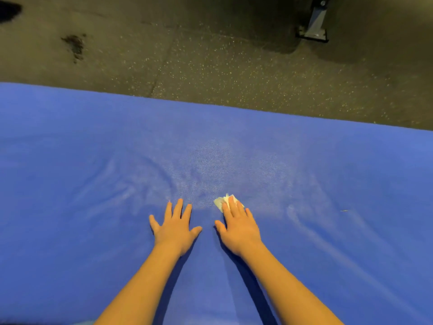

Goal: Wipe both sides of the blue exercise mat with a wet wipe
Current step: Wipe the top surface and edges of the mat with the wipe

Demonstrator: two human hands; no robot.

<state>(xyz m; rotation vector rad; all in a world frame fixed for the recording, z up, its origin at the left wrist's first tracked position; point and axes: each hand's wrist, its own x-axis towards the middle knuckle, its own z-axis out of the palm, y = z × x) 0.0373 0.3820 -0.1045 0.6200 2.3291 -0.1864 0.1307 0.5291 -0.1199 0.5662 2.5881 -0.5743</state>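
Here, the blue exercise mat (93, 141) lies flat on the speckled floor (210, 66), one face up. The right hand (237, 228) presses the wet wipe (221, 201) onto the mat's middle with straight fingers, grip released. The left hand (174, 227) rests flat beside it, holding nothing. A paler, streaked patch just beyond the hands suggests this face is partly wiped; the underside apparently remains.
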